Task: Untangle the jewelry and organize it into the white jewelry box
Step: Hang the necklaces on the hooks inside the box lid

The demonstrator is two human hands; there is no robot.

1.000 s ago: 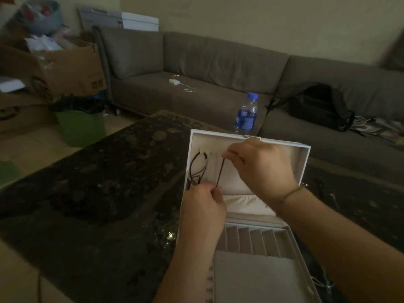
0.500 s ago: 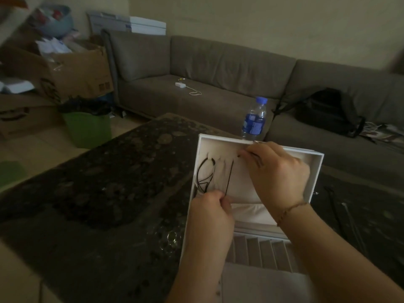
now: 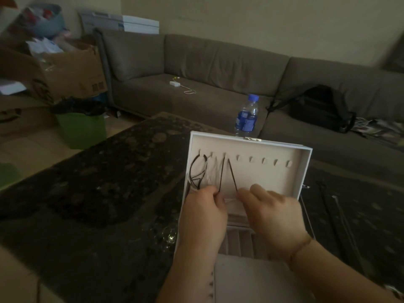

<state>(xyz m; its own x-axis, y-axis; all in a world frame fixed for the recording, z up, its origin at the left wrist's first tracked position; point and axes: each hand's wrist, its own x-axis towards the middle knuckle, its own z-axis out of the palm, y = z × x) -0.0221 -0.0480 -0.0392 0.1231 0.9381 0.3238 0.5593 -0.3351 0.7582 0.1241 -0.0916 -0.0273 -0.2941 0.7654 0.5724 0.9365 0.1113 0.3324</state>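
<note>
The white jewelry box point(image 3: 305, 169) stands open on the dark table, its lid upright with a row of hooks. A dark cord necklace point(image 3: 227, 174) hangs from the third hook in an inverted V. My left hand point(image 3: 203, 213) pinches the left strand at its lower end. My right hand point(image 3: 273, 215) pinches the right strand. Another dark necklace point(image 3: 195, 171) and a pale one point(image 3: 211, 173) hang from the hooks further left. The box's slotted tray point(image 3: 238, 239) shows between my wrists.
A blue-capped water bottle point(image 3: 247, 115) stands right behind the lid. Thin dark jewelry strands point(image 3: 341, 206) lie on the table point(image 3: 98, 182) to the right of the box. A grey sofa with a black bag point(image 3: 319, 108) is beyond; a green bin point(image 3: 82, 127) is at left.
My right hand has come down from the hook row to the bottom of the lid. The cord now hangs from the hook as two spread strands. The view shifted.
</note>
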